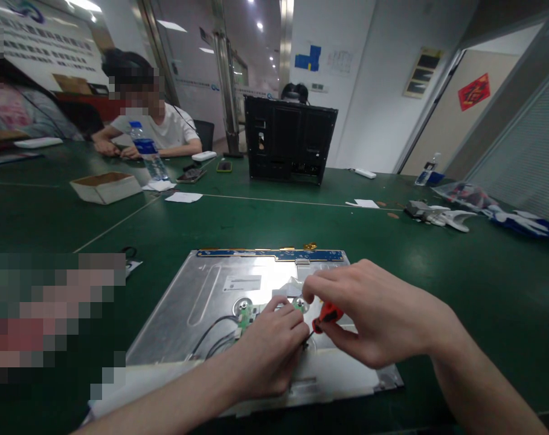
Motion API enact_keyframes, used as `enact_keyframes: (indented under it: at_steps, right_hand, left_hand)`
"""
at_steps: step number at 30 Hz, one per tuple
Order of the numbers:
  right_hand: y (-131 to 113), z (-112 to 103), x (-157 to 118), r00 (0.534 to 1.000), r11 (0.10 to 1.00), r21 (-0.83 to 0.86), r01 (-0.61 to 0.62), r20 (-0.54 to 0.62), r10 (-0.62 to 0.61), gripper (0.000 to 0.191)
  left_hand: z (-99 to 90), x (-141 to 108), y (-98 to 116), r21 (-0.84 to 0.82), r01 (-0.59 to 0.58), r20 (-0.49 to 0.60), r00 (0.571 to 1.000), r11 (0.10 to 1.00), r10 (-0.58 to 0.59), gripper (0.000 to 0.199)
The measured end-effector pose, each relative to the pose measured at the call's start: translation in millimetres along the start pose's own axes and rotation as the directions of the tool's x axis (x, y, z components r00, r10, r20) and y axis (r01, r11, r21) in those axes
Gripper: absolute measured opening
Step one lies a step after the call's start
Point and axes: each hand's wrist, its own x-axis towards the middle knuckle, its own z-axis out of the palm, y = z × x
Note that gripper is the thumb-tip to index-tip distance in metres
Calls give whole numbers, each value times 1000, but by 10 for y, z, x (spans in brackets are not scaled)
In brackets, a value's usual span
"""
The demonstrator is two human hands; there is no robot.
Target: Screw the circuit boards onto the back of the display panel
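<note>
A flat silvery panel [179, 320] lies on the green table, with a blue circuit strip [274, 255] along its far edge. My right hand [369, 314] is closed around a red screwdriver [329, 314], whose shaft points down and left toward the panel. My left hand [274, 344] rests beside the screwdriver's tip, over a small green circuit board [246, 315] with black cables [211, 332]. Its fingers are curled together, and what they hold, if anything, is hidden.
An open box [105, 187], a water bottle [148, 154] and phones stand at the far left. A black monitor back [290, 139] stands upright ahead. White gloves [441, 216] lie right. People sit across the table.
</note>
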Motion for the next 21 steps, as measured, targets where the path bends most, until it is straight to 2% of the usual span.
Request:
enact_keyframes:
  at_steps: [3, 8, 10, 13, 17, 19, 21]
  right_hand:
    - [-15, 9, 4, 999, 999, -11, -51, 10, 52, 27]
    - [-56, 68, 67, 981, 953, -235, -192, -14, 194, 29]
    - [-67, 85, 83, 981, 950, -250, -189, -12, 192, 28]
    - [-70, 81, 82, 992, 976, -181, -123, -18, 122, 13]
    - [-69, 43, 51, 1000, 1000, -23, 7, -19, -7, 23]
    - [-76, 46, 47, 1000, 1000, -18, -8, -15, 8, 25]
    - [-84, 73, 61, 995, 991, -88, -97, -43, 94, 30]
  left_hand:
    - [-21, 3, 16, 8, 7, 20, 1000, 1000, -7, 17]
    - [-15, -2, 10, 17, -5, -6, 1000, 1000, 5, 24]
    - [-1, -5, 0, 16, -15, -26, 1000, 1000, 15, 22]
    - [14, -4, -14, 7, -19, -29, 999, 1000, 19, 20]
    - [6, -1, -17, 2, -21, -9, 1000, 1000, 21, 22]
    - [1, -2, -13, 5, -18, -5, 1000, 1000, 18, 22]
    - [4, -4, -7, 5, -9, -7, 1000, 1000, 9, 24]
